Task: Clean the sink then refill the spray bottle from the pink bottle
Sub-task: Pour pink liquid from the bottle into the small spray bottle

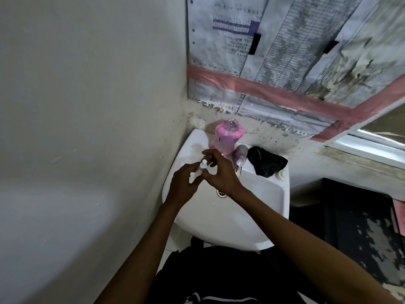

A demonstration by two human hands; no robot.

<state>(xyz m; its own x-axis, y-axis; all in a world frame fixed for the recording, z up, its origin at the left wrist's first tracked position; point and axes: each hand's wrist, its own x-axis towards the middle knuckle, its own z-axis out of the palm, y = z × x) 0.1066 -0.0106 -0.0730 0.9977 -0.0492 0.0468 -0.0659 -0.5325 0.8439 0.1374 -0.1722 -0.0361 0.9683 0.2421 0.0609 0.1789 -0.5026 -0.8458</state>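
A small white spray bottle (pixel 50 166) is held over the left part of the white sink (pixel 258 207). My left hand (pixel 183 183) grips its body from the left. My right hand (pixel 219 172) curls its fingers round the bottle's top from the right. The pink bottle (pixel 228 137) stands upright on the sink's back rim, open at the top, just beyond my hands. Most of the spray bottle is hidden by my fingers.
A chrome tap (pixel 241 157) stands right of the pink bottle. A black cloth (pixel 266 162) lies on the back right rim, with a small white cap (pixel 281 175) beside it. The drain (pixel 221 193) shows below my wrists. A wall closes in on the left.
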